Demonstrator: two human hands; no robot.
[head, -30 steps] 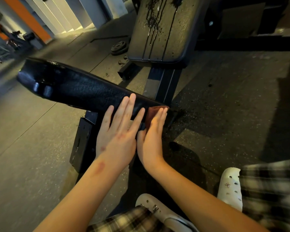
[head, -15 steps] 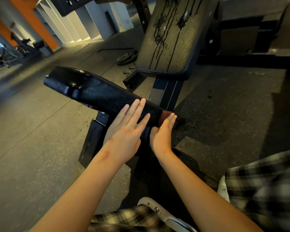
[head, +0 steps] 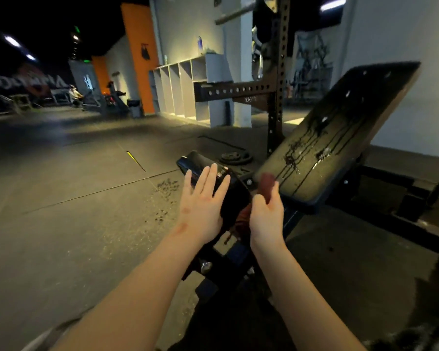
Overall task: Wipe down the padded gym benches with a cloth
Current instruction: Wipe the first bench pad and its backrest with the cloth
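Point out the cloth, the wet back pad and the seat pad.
Reddish-brown cloth point(head: 267, 180), head view, its upper end.
Wet black inclined back pad point(head: 340, 127), head view, middle of its face.
Black padded seat pad point(head: 236, 200), head view, top near its middle.

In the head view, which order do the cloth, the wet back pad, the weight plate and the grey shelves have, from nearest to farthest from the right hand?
1. cloth: held in the right hand.
2. wet back pad: just ahead, to the right.
3. weight plate: on the floor beyond, leftward.
4. grey shelves: far back at the wall.
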